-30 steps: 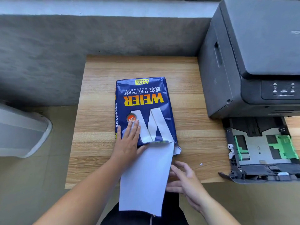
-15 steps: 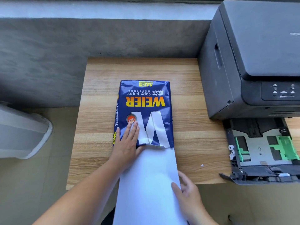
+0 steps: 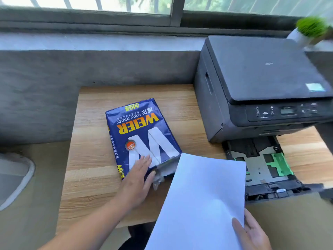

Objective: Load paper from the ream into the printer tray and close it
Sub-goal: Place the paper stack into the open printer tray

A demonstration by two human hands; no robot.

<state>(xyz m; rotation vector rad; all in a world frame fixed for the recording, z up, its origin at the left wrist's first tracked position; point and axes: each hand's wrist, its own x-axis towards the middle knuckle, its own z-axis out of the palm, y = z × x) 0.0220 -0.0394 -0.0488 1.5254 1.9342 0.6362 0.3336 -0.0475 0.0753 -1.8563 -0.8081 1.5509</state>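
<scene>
Your right hand pinches the thin, floppy paper stack at its lower right corner, centre-bottom of frame; support it underneath or it will sag. Your left hand, fingers spread flat, steadies the ream. The tray gapes at right.

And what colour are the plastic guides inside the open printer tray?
Green. The guides stand out against the dark printer tray, seen best in the head view.

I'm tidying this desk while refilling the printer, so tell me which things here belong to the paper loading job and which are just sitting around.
Part of the job:
- blue ream
- white paper sheets
- printer
- open tray
- left hand
- right hand

Just lying about:
- potted plant
- white bin
</scene>
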